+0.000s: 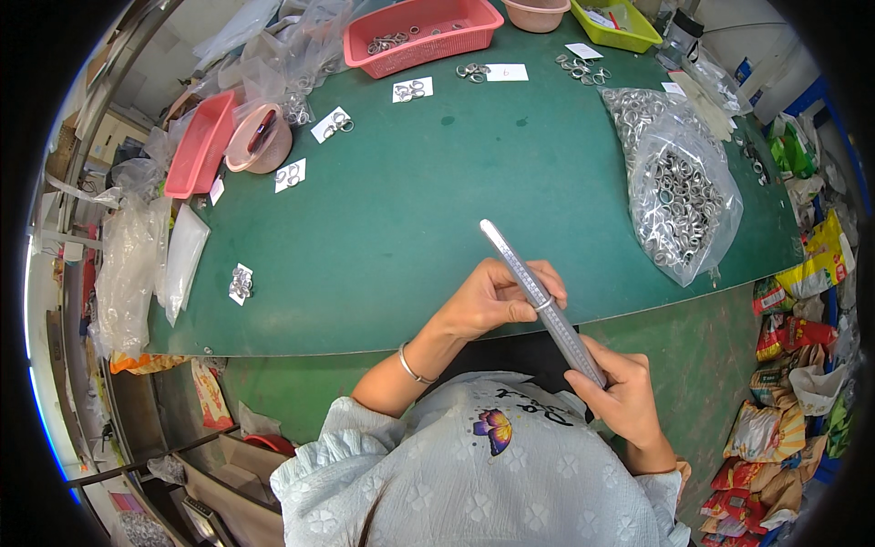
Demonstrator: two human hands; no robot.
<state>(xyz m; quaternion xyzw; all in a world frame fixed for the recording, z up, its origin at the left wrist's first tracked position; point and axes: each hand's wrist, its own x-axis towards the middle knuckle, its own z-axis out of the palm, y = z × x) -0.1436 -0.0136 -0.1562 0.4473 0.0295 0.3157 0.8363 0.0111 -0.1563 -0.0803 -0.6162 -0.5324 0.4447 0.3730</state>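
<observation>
A grey tapered ring mandrel (pixel 571 342) with marked scales slants across in front of me, its pale narrow tip pointing up and left. My right hand (pixel 622 392) is closed round its thick lower end. A thin silver ring (pixel 544 304) encircles the mandrel about midway. My left hand (pixel 497 296) has its thumb and fingers closed at that ring, on either side of the mandrel. To the right on the green table (pixel 410 246) lies a clear plastic bag (pixel 679 201) full of silver rings.
Small ring piles on paper slips (pixel 290 176) curve along the table's left and far sides. Pink baskets (pixel 424 36), a round pink tub (pixel 260 146) holding a red and black object, and a yellow-green basket (pixel 615 23) stand there too. Colourful packages (pixel 770 428) line the floor at right.
</observation>
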